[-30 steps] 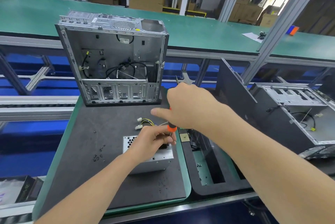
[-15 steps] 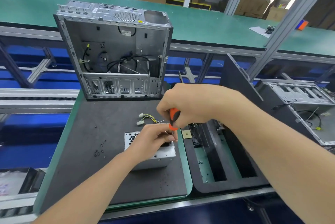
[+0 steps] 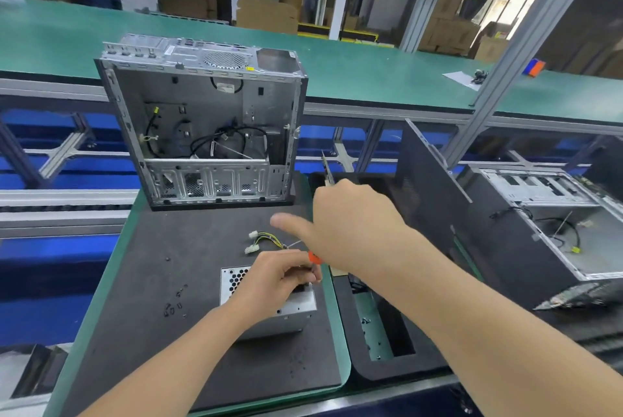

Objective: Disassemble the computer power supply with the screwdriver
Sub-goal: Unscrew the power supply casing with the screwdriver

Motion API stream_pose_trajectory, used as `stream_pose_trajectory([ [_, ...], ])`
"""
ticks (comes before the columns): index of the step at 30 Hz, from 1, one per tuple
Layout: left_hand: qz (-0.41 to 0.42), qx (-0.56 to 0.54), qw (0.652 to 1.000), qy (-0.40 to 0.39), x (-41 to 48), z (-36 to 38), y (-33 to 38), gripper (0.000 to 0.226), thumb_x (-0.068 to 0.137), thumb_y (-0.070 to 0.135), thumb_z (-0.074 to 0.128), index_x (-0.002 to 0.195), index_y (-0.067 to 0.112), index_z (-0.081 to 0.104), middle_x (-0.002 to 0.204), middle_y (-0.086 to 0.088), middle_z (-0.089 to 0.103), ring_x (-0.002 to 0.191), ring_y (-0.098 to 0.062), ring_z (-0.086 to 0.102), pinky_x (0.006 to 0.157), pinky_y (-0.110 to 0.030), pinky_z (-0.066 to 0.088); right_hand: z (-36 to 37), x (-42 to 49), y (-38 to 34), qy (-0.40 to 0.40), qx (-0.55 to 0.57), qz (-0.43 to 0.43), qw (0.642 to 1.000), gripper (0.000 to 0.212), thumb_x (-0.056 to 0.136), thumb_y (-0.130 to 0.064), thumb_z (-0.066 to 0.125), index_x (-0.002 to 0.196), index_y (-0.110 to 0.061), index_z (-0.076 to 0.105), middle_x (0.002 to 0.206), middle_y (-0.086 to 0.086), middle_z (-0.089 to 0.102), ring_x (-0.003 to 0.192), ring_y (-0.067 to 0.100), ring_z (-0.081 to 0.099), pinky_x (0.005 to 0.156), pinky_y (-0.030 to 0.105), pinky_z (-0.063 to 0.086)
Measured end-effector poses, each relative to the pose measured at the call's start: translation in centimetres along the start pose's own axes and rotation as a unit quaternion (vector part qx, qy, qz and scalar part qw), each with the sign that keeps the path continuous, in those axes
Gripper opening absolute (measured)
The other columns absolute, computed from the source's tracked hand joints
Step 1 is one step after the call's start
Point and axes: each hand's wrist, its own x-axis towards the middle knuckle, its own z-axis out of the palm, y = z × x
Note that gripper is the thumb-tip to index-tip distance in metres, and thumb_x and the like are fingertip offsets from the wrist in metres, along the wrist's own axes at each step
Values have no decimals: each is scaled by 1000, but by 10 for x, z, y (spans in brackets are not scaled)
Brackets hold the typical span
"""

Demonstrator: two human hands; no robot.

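Note:
A silver power supply [image 3: 296, 307] sits on the dark mat [image 3: 161, 315], its yellow and black cables with white plugs [image 3: 261, 241] trailing toward the back. My left hand [image 3: 279, 278] rests on its top, fingers curled and pinching near the screwdriver's tip. My right hand [image 3: 350, 224] grips the orange-handled screwdriver [image 3: 314, 258] from above, thumb stretched out to the left. Most of the tool is hidden under the two hands.
An open computer case [image 3: 209, 120] stands upright at the mat's back edge. Several loose black screws [image 3: 175, 307] lie left of the supply. A black foam tray [image 3: 377, 332] lies to the right, beyond it a dark side panel [image 3: 428, 187] and a second open case [image 3: 546, 224].
My right thumb has stretched out to the left again after curling over the orange handle. Both hands stay at the supply's top right corner.

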Motion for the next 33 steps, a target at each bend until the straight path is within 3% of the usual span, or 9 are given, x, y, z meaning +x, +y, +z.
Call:
stream_pose_trajectory([
  [4,-5,-23,1000,1,-2,-1,-2,42,91,-16,61,93,23,78,92,9,76,90,-14,71,84,-22,56,7,8,-5,-12,27,-35,999,38,100,-37,59,76,-14,38,83,6,49,65,23,46,52,29,33],
  [7,-12,-28,999,-14,-1,-2,-1,32,94,-11,62,89,17,74,91,13,74,88,-13,70,83,-21,54,-5,11,6,-46,-8,-153,987,34,92,-22,67,68,-18,42,73,1,50,59,21,50,49,28,38],
  [10,-3,-14,1000,-14,-2,-2,0,21,94,-13,60,91,5,71,92,14,73,87,-13,69,82,-20,55,-20,16,16,-104,-65,-285,951,18,83,-10,68,74,-24,60,77,-8,59,78,16,58,61,28,48],
  [13,-2,5,1000,-14,-2,-3,1,21,93,-10,61,88,8,70,92,15,72,88,-16,69,82,-28,57,-22,20,17,-131,-124,-351,919,32,69,4,60,66,-27,62,91,1,66,84,13,57,59,18,42],
  [19,-17,23,999,-14,-1,-2,0,29,91,-4,62,85,23,72,89,11,73,90,-16,69,85,-34,55,-13,18,19,-117,-81,-332,932,24,75,-1,61,84,-23,66,99,-4,54,75,5,39,59,23,36],
  [22,-25,16,1000,-7,-2,-1,0,30,91,1,62,84,28,72,88,12,74,90,-11,71,82,-24,55,-12,8,19,-79,-45,-297,950,15,84,-31,66,98,-28,62,97,-10,48,80,9,49,58,31,40],
  [26,-4,23,1000,-3,0,1,-3,33,91,-4,65,84,27,71,89,15,74,93,-9,69,83,-24,54,2,0,10,52,-59,-101,992,55,92,-70,48,69,-21,41,70,-2,39,58,20,40,51,30,24],
  [29,-2,18,1000,-12,-1,2,-4,24,93,-4,66,94,19,74,95,11,75,95,-14,71,87,-30,56,14,1,8,31,-3,7,999,58,98,-63,48,68,-18,29,69,0,33,61,21,37,51,30,27],
  [33,-14,-12,1000,-12,-2,0,1,28,95,2,68,88,29,72,94,11,75,92,-17,71,85,-28,56,8,5,9,14,-7,-70,997,35,100,-36,58,81,-16,38,73,1,32,74,30,47,60,34,36],
])
